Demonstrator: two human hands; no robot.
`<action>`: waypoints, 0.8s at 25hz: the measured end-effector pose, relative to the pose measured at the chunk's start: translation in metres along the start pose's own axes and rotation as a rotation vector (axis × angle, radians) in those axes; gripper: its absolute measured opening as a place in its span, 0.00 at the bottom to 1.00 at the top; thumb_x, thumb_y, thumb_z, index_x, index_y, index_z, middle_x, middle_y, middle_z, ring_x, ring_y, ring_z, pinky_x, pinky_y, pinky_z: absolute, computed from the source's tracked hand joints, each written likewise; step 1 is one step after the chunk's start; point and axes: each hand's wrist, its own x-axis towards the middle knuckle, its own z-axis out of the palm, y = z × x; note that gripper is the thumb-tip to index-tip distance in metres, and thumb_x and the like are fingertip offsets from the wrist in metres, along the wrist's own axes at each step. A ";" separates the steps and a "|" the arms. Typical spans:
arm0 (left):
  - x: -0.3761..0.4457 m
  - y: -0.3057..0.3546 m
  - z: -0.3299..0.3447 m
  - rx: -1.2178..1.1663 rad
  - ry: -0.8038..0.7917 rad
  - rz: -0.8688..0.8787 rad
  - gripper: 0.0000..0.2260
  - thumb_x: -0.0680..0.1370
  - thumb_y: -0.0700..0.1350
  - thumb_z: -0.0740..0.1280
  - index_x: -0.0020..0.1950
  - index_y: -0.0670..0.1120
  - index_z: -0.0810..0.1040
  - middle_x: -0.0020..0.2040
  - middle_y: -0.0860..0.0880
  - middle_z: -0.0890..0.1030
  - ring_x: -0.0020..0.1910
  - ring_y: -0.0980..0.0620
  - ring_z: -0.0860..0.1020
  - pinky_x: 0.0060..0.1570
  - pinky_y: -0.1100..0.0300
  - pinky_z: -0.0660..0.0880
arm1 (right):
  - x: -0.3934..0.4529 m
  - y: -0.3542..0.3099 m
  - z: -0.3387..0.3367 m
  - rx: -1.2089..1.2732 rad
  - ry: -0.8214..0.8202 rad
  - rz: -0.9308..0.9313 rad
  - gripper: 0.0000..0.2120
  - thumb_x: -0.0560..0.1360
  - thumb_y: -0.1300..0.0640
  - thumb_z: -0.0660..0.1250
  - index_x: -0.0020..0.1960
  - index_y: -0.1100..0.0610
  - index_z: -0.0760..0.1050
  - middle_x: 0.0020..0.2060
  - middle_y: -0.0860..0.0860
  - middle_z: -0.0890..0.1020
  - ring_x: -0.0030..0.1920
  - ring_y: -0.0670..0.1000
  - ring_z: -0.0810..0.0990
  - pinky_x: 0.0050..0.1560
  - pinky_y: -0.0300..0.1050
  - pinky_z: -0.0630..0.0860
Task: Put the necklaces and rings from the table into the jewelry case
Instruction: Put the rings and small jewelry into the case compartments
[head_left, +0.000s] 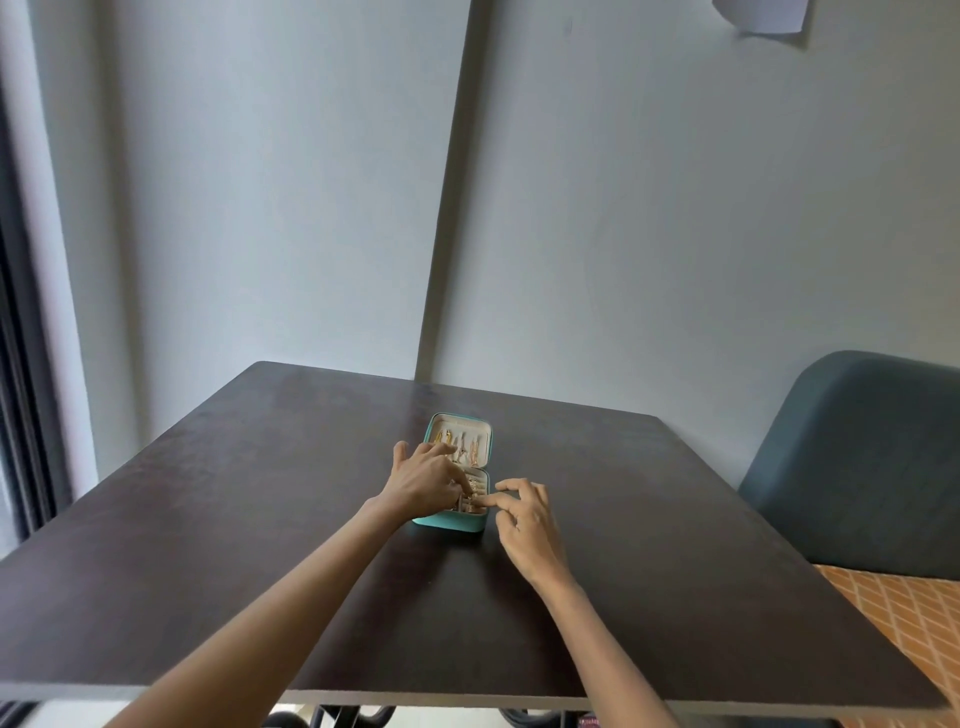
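A small teal jewelry case (451, 524) lay open near the middle of a dark wooden table (218, 519), its lid (460, 439) folded back flat on the far side and its tray toward the person. Gold necklaces (461, 448) hung in a row against the pale lining of the lid, and small gold pieces that looked like rings (475, 488) sat in the tray, though they were too small to tell apart. The left hand (423, 480) lay over the left part of the case, thumb stretched out toward the lid and fingers bent down into the tray; whether they pinched anything could not be told, since the fingertips were crowded together and hidden among the jewelry. The right hand (524, 519) was just beside the right edge of the case, its forefinger reaching in over the near rim of the tray to meet the left fingertips, the other fingers loosely curled and spread apart above the table; whether it held a piece could not be told either. Both forearms were bare and reached in from the near edge of the table. A dark blue-grey chair back (857, 462) stood at the right of the table against a pale wall (675, 234), and an orange patterned cloth (914, 618) showed below it
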 end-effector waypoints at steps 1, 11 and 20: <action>0.000 -0.001 0.000 0.002 -0.009 0.002 0.13 0.77 0.49 0.60 0.56 0.61 0.80 0.74 0.51 0.63 0.72 0.50 0.61 0.68 0.45 0.50 | 0.000 0.000 -0.001 0.004 0.004 -0.002 0.17 0.76 0.64 0.58 0.55 0.52 0.81 0.57 0.48 0.75 0.61 0.49 0.68 0.62 0.39 0.67; -0.008 -0.030 0.002 -0.191 -0.006 -0.049 0.11 0.74 0.52 0.66 0.56 0.59 0.78 0.72 0.52 0.65 0.70 0.52 0.62 0.65 0.48 0.52 | -0.004 0.001 0.002 0.050 0.041 -0.082 0.20 0.73 0.70 0.58 0.49 0.52 0.83 0.51 0.47 0.77 0.55 0.47 0.69 0.57 0.34 0.67; 0.009 -0.051 0.017 -0.875 0.200 -0.411 0.17 0.77 0.40 0.62 0.66 0.43 0.70 0.63 0.43 0.75 0.55 0.46 0.76 0.55 0.53 0.73 | 0.017 0.004 0.007 0.484 -0.013 0.417 0.13 0.78 0.54 0.60 0.58 0.57 0.77 0.57 0.53 0.81 0.57 0.53 0.78 0.60 0.50 0.73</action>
